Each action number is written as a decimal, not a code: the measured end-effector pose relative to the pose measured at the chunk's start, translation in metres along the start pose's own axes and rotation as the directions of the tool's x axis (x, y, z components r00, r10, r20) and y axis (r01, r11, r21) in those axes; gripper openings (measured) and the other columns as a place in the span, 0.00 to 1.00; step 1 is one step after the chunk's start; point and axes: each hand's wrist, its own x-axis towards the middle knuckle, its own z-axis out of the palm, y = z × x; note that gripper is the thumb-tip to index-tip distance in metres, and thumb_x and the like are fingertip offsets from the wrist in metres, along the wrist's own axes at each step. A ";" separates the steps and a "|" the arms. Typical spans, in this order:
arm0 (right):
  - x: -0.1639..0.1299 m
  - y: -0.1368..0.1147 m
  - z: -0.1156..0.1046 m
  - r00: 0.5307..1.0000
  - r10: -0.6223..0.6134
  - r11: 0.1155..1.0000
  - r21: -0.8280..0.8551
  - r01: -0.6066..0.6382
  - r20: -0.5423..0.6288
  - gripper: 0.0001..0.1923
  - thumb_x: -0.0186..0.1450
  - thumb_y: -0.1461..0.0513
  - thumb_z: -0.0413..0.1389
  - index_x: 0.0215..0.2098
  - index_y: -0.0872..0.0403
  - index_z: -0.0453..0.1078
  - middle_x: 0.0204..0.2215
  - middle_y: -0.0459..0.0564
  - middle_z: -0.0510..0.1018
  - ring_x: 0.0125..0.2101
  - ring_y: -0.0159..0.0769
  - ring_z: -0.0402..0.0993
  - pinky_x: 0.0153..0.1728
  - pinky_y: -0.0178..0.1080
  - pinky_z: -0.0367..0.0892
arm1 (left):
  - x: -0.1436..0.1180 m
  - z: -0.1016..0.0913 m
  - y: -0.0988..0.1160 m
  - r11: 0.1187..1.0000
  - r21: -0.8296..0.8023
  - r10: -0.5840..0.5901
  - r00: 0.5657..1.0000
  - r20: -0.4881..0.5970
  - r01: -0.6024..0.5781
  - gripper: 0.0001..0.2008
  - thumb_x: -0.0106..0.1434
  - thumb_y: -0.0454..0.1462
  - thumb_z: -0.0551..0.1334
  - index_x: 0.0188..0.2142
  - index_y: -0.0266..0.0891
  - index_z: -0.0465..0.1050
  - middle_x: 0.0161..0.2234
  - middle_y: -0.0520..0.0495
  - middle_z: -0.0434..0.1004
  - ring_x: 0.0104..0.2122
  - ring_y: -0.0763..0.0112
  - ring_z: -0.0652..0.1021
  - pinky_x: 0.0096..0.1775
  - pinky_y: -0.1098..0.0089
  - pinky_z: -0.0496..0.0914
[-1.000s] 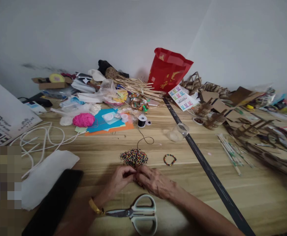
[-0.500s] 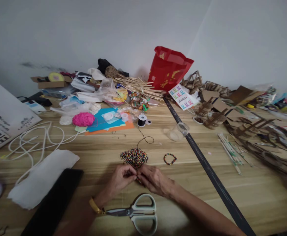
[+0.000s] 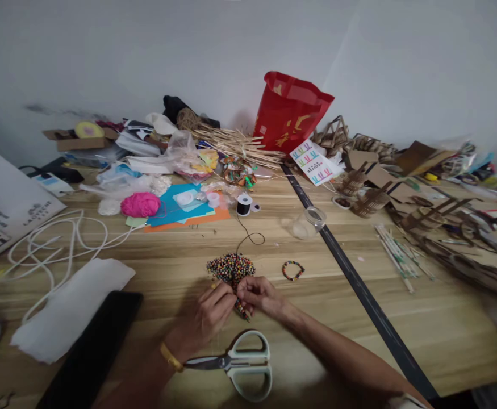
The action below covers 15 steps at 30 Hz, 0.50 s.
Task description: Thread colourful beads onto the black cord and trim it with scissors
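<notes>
Both hands meet at the near side of a pile of small multicoloured beads [image 3: 231,266] on the wooden table. My left hand [image 3: 214,307] has its fingers pinched together, and what they hold is too small to make out. Close against it, my right hand [image 3: 260,294] is also closed in a pinch, its grip hidden. A black cord runs from a spool [image 3: 244,204] toward the beads. Right of the pile lies a bead bracelet [image 3: 293,271]. Scissors [image 3: 248,366] with pale handles lie nearer me, their blades by my left wrist.
A clear jar [image 3: 310,221] lies beyond the bracelet, against a dark strip [image 3: 359,287]. On the left are a black flat object [image 3: 97,346], white paper [image 3: 75,307] and white cord [image 3: 74,230]. Pink yarn [image 3: 140,204], a red bag [image 3: 293,113] and small baskets [image 3: 370,200] stand farther back.
My left hand has turned so its back faces up more, and my right fingers have shifted. More beads show below the hands. The whole view has moved slightly.
</notes>
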 end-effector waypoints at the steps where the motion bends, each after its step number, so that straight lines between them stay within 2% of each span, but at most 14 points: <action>1: 0.001 0.001 -0.001 1.000 0.009 1.000 0.019 -0.009 0.006 0.25 0.54 0.44 0.60 0.28 0.58 0.64 0.18 0.41 0.68 0.15 0.23 0.62 0.16 0.27 0.61 | 0.000 -0.003 0.000 0.998 0.047 0.039 0.999 0.010 -0.039 0.12 0.67 0.28 0.50 0.32 0.35 0.71 0.30 0.46 0.73 0.33 0.68 0.74 0.36 0.68 0.71; 7: 0.003 0.001 -0.003 0.996 0.048 0.994 0.098 -0.056 0.081 0.24 0.53 0.46 0.62 0.28 0.59 0.66 0.17 0.40 0.69 0.13 0.22 0.62 0.14 0.26 0.61 | 0.003 -0.011 0.001 0.943 0.230 0.247 0.969 0.010 -0.243 0.13 0.67 0.29 0.50 0.37 0.35 0.73 0.32 0.45 0.75 0.35 0.67 0.74 0.36 0.68 0.71; 15: 0.004 0.002 -0.006 0.985 0.108 0.973 0.189 -0.132 0.131 0.22 0.51 0.49 0.65 0.27 0.59 0.67 0.15 0.39 0.70 0.12 0.20 0.61 0.12 0.25 0.61 | -0.001 -0.002 -0.004 0.891 0.291 0.374 0.927 -0.035 -0.349 0.12 0.67 0.28 0.50 0.39 0.35 0.72 0.33 0.43 0.76 0.35 0.66 0.75 0.35 0.68 0.72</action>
